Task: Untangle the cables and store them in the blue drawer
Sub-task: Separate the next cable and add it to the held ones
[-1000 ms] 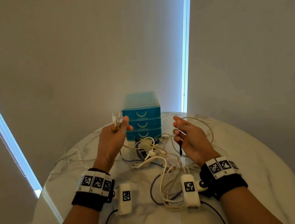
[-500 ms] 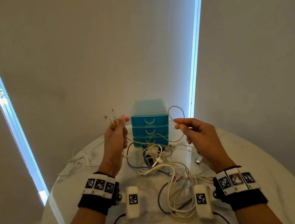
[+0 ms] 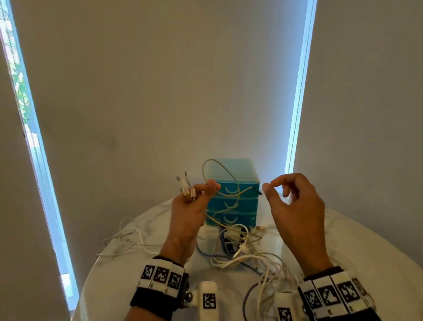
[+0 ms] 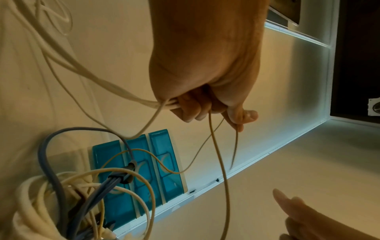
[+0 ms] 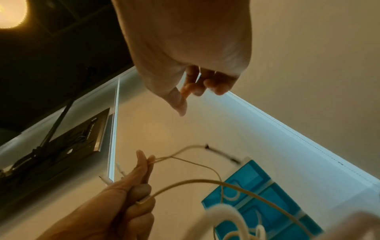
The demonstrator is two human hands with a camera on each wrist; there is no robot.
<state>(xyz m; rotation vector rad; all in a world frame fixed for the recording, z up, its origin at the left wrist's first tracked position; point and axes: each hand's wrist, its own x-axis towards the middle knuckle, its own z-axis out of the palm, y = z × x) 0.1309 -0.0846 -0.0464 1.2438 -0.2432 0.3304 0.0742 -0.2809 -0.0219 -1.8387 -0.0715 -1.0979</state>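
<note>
My left hand (image 3: 200, 191) is raised in front of the blue drawer unit (image 3: 233, 202) and grips a bunch of cable ends, with white plugs (image 3: 183, 186) sticking up from the fist. A thin beige cable (image 3: 219, 167) loops up from that fist; its dark tip (image 3: 258, 191) hangs free just left of my right hand (image 3: 274, 189). The right hand's fingers are loosely curled and hold nothing, as the right wrist view (image 5: 193, 94) confirms. The tangle of white, beige and blue cables (image 3: 241, 249) lies on the table before the closed drawers (image 4: 144, 170).
The round white marble table (image 3: 374, 260) stands against a blind-covered wall. A loose white cable (image 3: 125, 238) lies at its left side. More cable loops (image 3: 263, 302) reach toward the near edge between my wrists.
My right hand has let go of the thin beige loop it pinched and now hovers by its tip. My left hand stays raised with the cable ends. The camera has tilted up.
</note>
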